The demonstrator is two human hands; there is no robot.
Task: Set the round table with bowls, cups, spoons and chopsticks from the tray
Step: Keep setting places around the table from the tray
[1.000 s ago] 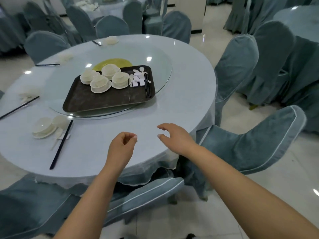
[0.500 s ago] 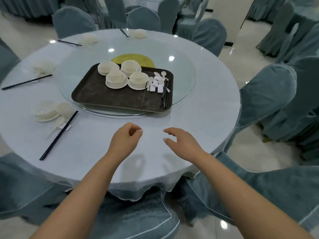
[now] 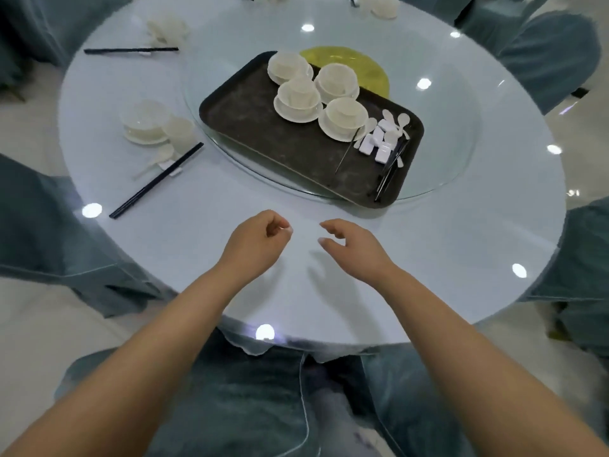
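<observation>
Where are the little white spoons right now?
In the head view, the spoons lie at the right end of the dark tray, beside the nearest stacked bowl and some small white blocks.

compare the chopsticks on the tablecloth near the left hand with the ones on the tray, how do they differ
The chopsticks on the tablecloth lie as a neat pair, propped on a small white rest; the chopsticks on the tray lie loose, with no rest under them. The first sit beside a set bowl, the second beside a heap of white rests and spoons. Both are thin and dark.
</observation>
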